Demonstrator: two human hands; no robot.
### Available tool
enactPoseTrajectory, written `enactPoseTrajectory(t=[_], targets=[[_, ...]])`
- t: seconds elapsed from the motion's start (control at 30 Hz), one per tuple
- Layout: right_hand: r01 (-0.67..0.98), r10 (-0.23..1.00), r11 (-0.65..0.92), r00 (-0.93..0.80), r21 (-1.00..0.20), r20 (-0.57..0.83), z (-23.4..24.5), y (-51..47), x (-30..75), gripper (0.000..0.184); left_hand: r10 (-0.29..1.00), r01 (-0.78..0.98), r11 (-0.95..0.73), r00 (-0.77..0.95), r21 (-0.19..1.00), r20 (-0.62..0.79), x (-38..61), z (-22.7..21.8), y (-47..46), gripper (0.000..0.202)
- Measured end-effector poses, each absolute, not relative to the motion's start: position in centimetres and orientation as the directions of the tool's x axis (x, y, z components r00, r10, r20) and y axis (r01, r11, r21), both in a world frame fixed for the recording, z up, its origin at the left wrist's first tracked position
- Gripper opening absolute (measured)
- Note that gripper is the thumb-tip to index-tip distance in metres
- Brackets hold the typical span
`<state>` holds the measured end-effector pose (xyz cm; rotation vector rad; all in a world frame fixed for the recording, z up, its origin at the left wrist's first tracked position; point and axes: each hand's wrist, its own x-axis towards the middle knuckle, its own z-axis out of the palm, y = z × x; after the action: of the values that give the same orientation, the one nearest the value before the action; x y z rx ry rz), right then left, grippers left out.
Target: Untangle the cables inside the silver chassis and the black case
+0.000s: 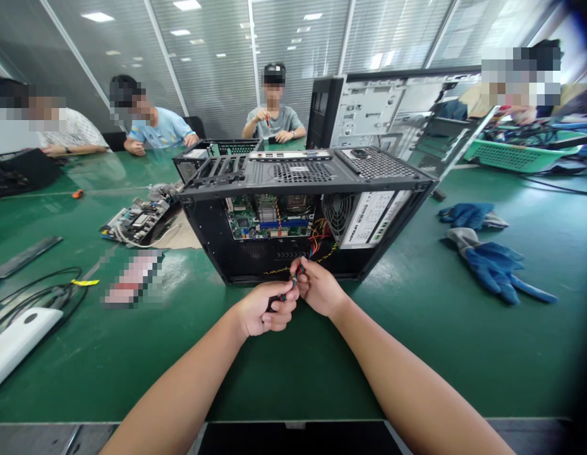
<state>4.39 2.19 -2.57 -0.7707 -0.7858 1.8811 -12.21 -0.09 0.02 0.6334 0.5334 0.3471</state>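
An open black computer case (217,249) lies in front of me on the green table. Inside it are a green motherboard (243,221) and, at the right, a power supply (369,221) with a fan and a white label. Coloured wires (316,243) run from the power supply toward me. At the case's near edge my left hand (270,308) is closed around the wire bundle, with a black piece showing between the fingers. My right hand (319,287) pinches the same bundle just above it. The wire ends are mostly hidden by my fingers.
Blue work gloves (492,259) lie at the right, a green basket (520,158) behind them. A loose circuit board (139,221), black cables (42,291) and a white device (25,344) are at the left. Another case (369,110) stands behind. Several people sit around the table.
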Motion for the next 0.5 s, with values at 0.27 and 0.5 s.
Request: enactPoseTrajectory(t=[0.27,0.5], targets=[[-0.434,0.944,-0.248,-0.309,-0.866,-0.115,-3.0,2.2,4.0,0.041,0.617,-0.068,0.595,0.677,0.801,-0.401,-11.7,0.0,-0.5,0.028],[-0.382,0.962,-0.196,-0.253,-0.903,-0.102,-3.3,2.3,3.8,0.044,0.828,0.27,0.262,0.431,0.926,-0.36,-10.8,-0.5,-0.6,0.033]])
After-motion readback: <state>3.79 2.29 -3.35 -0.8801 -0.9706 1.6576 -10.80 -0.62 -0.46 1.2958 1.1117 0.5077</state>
